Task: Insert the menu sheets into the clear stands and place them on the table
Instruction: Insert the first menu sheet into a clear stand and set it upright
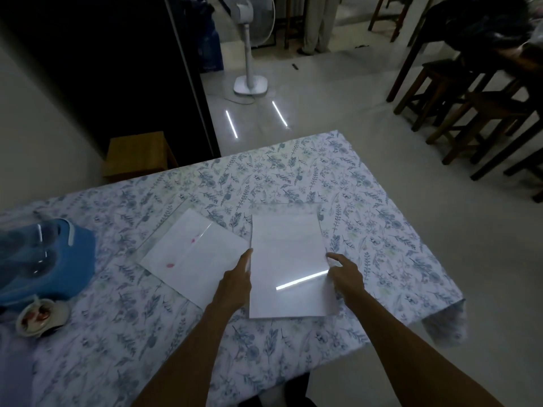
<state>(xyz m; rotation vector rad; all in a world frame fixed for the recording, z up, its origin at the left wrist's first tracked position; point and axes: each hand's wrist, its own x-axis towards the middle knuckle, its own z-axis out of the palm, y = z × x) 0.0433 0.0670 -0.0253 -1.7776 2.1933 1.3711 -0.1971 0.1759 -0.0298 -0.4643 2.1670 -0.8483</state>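
Two clear stands lie flat on the floral tablecloth [293,177], each with a white sheet showing through it. The right stand [289,259] lies between my hands and reflects a bright light strip. My left hand [236,282] grips its left edge. My right hand [345,274] pinches its right edge with thumb and fingers. The left stand [191,254] lies angled beside it, untouched, with small pink marks on its sheet.
A blue plastic bag [50,257] and a small cup with red contents [39,317] sit at the table's left. A wooden stool [135,155] stands behind the table, a white fan [251,54] on the floor beyond, dark wooden stools [470,107] at right.
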